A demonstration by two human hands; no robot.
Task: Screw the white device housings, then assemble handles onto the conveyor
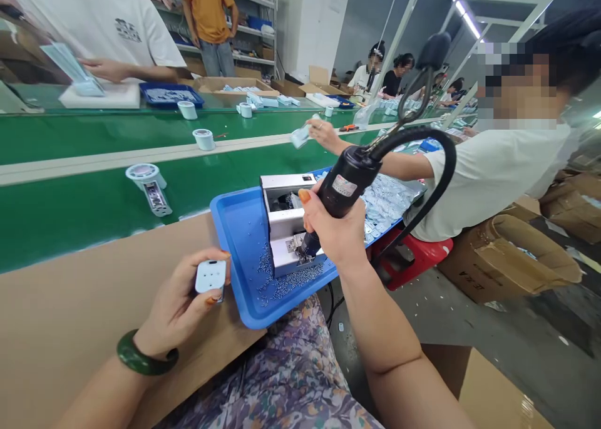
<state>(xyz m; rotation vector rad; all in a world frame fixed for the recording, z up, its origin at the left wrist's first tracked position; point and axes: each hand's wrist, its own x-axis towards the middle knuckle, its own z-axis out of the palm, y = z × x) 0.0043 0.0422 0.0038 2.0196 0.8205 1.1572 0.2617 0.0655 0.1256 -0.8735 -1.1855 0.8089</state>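
My right hand (339,228) is wrapped round a black electric screwdriver (350,178), which hangs from a hook and has a thick cable looping off its top. Its lower end is at the front of a white and grey screw feeder (284,255); the bit tip is hard to make out. The feeder stands in a blue tray (228,228) with many small loose screws (286,286). Over the cardboard, left of the tray, my left hand (183,291) grips a small pale-blue plastic part (210,276) between thumb and fingers, its face with several small holes turned up.
A green conveyor belt (94,228) runs across, carrying a pale-blue part with an exposed inside (153,188) and round white parts (203,139). A co-worker's hand (323,134) reaches over the belt. A red stool (413,260) and cardboard boxes (507,257) are at right.
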